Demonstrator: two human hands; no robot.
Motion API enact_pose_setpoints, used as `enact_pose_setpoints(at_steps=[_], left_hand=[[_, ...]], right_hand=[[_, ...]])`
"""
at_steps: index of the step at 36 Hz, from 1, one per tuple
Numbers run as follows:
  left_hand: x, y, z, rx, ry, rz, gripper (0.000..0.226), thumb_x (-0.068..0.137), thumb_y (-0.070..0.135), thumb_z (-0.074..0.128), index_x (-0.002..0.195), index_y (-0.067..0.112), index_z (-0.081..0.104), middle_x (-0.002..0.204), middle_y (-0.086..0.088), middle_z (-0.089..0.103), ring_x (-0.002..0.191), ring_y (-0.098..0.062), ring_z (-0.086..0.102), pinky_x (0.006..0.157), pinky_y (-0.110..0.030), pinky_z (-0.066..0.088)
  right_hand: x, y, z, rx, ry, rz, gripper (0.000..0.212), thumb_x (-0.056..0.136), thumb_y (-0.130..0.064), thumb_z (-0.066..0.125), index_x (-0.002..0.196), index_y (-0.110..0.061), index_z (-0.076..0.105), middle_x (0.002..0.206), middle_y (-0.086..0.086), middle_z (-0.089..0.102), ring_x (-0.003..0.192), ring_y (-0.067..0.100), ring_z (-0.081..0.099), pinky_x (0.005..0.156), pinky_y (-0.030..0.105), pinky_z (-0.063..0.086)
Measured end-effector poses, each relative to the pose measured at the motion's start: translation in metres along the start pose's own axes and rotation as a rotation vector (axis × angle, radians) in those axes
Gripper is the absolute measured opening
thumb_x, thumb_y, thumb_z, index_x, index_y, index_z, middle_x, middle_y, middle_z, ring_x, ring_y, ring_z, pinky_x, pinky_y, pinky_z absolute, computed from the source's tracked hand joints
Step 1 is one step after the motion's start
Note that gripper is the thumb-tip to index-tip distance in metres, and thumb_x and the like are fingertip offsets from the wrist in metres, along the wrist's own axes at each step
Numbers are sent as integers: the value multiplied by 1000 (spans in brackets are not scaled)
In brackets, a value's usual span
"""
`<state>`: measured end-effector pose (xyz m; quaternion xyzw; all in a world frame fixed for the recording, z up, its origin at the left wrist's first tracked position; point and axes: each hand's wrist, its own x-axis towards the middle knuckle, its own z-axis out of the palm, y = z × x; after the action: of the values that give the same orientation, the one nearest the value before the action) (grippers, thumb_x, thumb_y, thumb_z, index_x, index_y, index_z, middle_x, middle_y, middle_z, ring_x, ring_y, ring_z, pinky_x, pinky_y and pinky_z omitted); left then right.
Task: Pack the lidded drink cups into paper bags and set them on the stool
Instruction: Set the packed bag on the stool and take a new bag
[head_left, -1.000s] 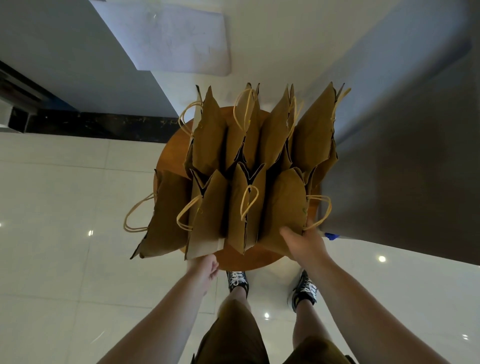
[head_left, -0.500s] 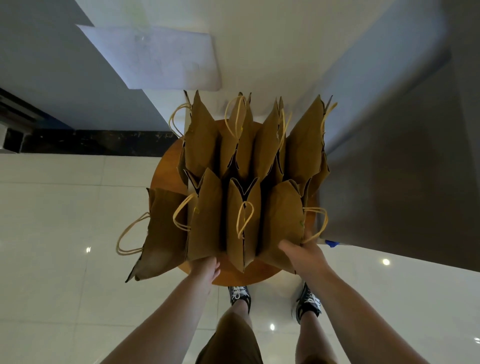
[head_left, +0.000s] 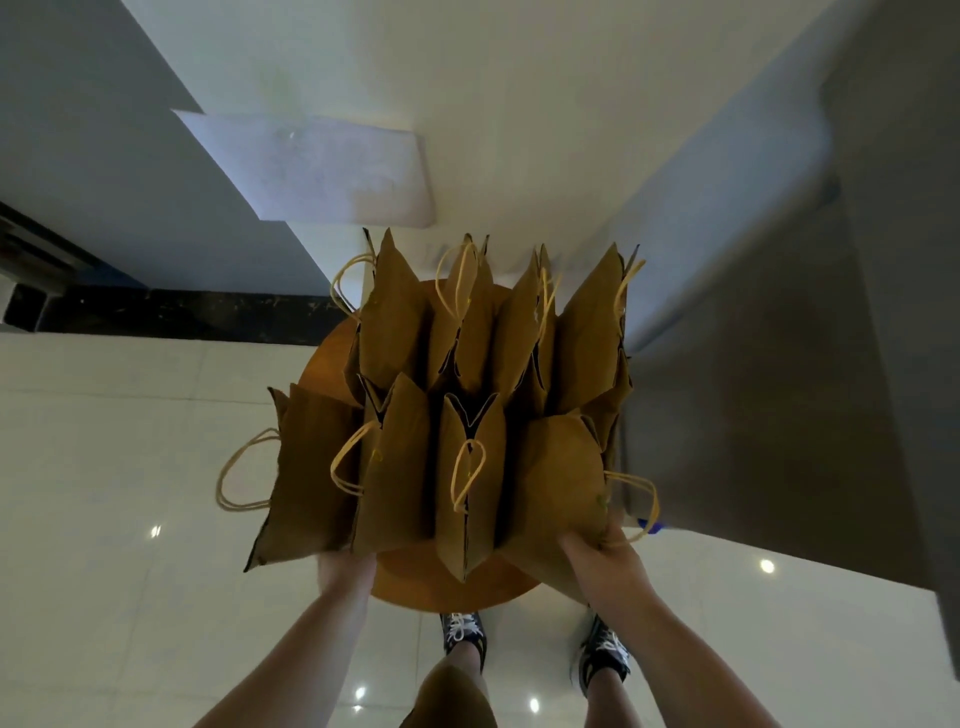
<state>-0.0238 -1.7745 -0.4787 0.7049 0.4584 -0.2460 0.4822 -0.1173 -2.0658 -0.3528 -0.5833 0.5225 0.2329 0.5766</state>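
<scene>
Paper bags (head_left: 405, 467): eight, two rows, on stool (head_left: 447, 590); cups unseen. Right hand (head_left: 605, 556) grips near-right bag (head_left: 550, 478); left hand (head_left: 345, 569) blurred beneath near-left bag (head_left: 311, 467), hold unclear. Packing apparently nearly finished.

Dim shadowed bags (head_left: 550, 483), glare spots on glossy floor (head_left: 130, 597), wide-angle edge stretching, left hand (head_left: 345, 566) blurred

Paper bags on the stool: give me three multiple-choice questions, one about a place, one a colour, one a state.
1. Which bag does the right hand grip? A front-right bag B back-left C front-middle
2. The bags' handles are: A blue B yellow C black
3. The paper bags on the stool: A lie stacked flat B hang from a hook C stand upright
Answers: 1 A, thumb and fingers clasp its lower corner. 2 B, every loop is yellow. 3 C, tops point up in two rows.
</scene>
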Motion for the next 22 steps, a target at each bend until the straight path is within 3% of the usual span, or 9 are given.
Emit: enact_pose_setpoints(at_steps=[2,4,5,7,9,11,14,17,22], left_hand=[[4,2,4,-8,-28,-23,29,101,3,63,129,11,61,131,-21,64,119,-40,64,109,-51,50],[4,2,7,-47,-38,-30,46,101,3,61,146,10,50,142,-21,59,134,-43,56,118,-58,43],[3,1,9,-39,-34,-20,52,100,4,63,148,13,46,142,-20,59,135,-43,55,118,-60,43],[-1,-2,10,0,-6,-26,56,100,8,66,150,16,42,137,-19,60,126,-43,59,111,-59,49],[-7,-8,9,29,9,-74,48,103,10,60,148,16,45,120,-19,64,108,-37,66,100,-53,56],[-12,-21,6,138,-27,-130,38,104,5,55,140,15,53,103,-16,66,92,-29,67,92,-46,60],[-28,-40,4,343,-170,-130,29,104,7,57,130,19,58,104,-15,70,92,-28,70,84,-42,62],[-48,-53,4,436,-287,-122,15,107,13,55,117,21,62,108,-12,71,97,-29,71,81,-40,61],[-75,-70,12,586,-376,-119,15,109,22,53,107,22,68,101,-7,75,83,-21,69,69,-31,56]], right_hand=[[1,-2,1,-29,16,15,67,105,-20,59,159,-45,29,112,0,65,91,19,64,63,22,54],[4,-3,1,-25,27,72,34,104,-22,58,137,-31,52,101,1,64,84,20,62,77,32,57],[4,-4,1,-19,26,88,15,103,-25,59,118,-26,55,96,1,63,83,19,60,79,34,54],[7,-4,1,-42,13,55,10,99,-31,63,102,-29,54,98,-2,64,88,18,61,78,35,52],[3,-7,1,-49,15,14,18,97,-33,68,108,-39,55,103,-5,66,93,17,62,75,31,49],[0,-5,0,-51,26,1,38,97,-34,67,131,-42,52,106,-5,66,93,16,62,67,26,47],[-3,2,-3,-153,104,-55,47,104,-47,55,150,-41,46,103,-3,69,88,18,67,59,23,49],[-6,1,-4,-192,174,-103,43,107,-54,48,143,-32,53,98,-1,68,83,18,68,57,24,49],[-10,-12,-14,-277,237,-112,32,111,-42,47,126,-20,64,89,4,66,75,17,65,47,20,40]])
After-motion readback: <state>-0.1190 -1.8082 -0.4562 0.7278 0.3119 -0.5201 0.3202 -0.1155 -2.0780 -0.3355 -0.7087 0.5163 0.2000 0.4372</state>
